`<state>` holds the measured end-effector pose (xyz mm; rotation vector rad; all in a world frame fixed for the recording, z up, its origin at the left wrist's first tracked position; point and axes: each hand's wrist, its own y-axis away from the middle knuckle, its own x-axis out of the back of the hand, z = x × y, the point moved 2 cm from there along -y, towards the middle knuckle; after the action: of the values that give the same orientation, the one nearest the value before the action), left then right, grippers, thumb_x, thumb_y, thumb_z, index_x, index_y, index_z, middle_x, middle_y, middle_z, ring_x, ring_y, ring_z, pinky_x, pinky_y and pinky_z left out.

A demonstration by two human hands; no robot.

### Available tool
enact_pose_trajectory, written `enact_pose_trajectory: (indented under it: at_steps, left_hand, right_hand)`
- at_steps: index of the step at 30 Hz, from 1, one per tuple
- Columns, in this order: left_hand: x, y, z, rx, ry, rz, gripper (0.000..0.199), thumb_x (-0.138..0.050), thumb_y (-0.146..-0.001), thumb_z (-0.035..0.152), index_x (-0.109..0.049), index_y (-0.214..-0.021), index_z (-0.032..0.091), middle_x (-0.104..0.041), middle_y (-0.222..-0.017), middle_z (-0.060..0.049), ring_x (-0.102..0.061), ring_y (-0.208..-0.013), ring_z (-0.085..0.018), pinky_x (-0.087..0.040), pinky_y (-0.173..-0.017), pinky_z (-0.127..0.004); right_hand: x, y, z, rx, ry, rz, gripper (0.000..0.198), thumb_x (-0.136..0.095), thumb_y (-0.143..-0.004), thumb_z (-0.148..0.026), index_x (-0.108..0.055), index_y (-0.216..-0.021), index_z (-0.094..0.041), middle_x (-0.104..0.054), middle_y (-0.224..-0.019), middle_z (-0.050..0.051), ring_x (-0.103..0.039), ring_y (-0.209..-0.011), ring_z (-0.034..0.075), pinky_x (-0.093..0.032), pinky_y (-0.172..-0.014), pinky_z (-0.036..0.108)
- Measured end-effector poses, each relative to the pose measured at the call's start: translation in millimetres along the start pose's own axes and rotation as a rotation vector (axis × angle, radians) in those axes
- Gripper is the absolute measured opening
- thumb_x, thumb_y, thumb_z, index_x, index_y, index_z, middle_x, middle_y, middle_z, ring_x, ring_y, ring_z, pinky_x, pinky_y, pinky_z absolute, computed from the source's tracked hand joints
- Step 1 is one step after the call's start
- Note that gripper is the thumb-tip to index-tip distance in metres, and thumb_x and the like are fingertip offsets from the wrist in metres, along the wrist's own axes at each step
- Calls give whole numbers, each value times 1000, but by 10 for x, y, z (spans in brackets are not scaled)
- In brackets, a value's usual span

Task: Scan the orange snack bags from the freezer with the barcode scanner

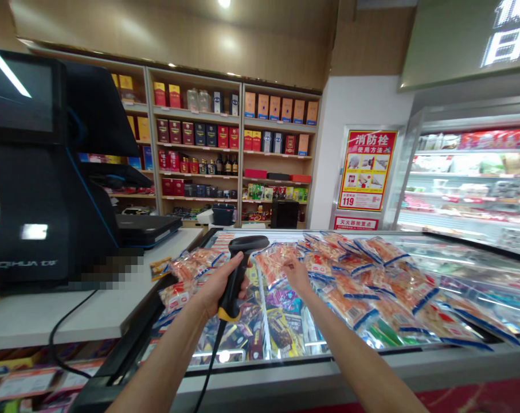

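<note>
Here's the black barcode scanner (234,284), upright in the left hand (219,287), fingers and thumb wrapped firmly round its handle, yellow butt below the fist, cable (213,358) dropping straight down from it. The scanner's head tips over to the right of that grip, near a clear packet (272,265) of pale orange food, and there's the right hand (299,276) at the packet's right side, thumb and fingertips together, pinched on the wrapping!

Just right of that pinch, a heap of similar blue-edged packets (367,278) spreads across the glass top; left of the scanner grip, a smaller pile (195,264) lies at the glass's far left. Beneath both hands, colourful wrapped goods (285,332) show through the glass of the freezer (298,362). Further left of the left hand, a black checkout terminal (31,195) stands on a pale counter (152,281). Beyond both hands, shelves (241,149) of boxes and bottles; over to the right, a red-and-yellow sign (367,169) on the wall, then a lit chiller (408,189).
</note>
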<state>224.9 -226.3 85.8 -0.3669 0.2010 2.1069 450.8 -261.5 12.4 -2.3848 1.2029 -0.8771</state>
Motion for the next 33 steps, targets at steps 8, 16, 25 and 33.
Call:
enact_pose_trajectory:
  at_steps: [8,16,25,33]
  left_hand:
    - [94,-116,-221,84,52,200,37,-47,-67,51,-53,-72,15,-58,-50,-2,-56,-46,-14,-44,-47,-25]
    - [245,-182,-688,124,44,355,42,-56,-59,51,-60,-74,12,-61,-60,-2,-58,-55,-11,-43,-51,-18]
    - [305,-38,-552,112,79,375,36,-55,-64,45,-58,-80,14,-65,-68,-5,-61,-67,-15,-46,-59,-21]
    - [331,62,-377,95,38,289,35,-52,-65,48,-55,-74,14,-64,-60,-6,-61,-58,-16,-47,-56,-25]
  right_hand:
    - [68,132,-162,26,144,-536,13,-39,-57,-10,-51,-59,-16,-54,-57,0,-50,-58,13,-37,-56,24]
    - [-137,583,-433,371,558,-551,33,-31,-79,-29,-49,-107,-24,-47,-115,6,-37,-107,21,-27,-87,38]
    - [-214,634,-340,357,564,-708,58,-39,-69,-56,-35,-120,-29,-31,-130,4,-21,-119,28,-10,-92,51]
    - [-92,269,-144,101,576,-713,37,-47,-66,-47,-60,-87,-20,-61,-90,7,-53,-83,21,-37,-68,28]
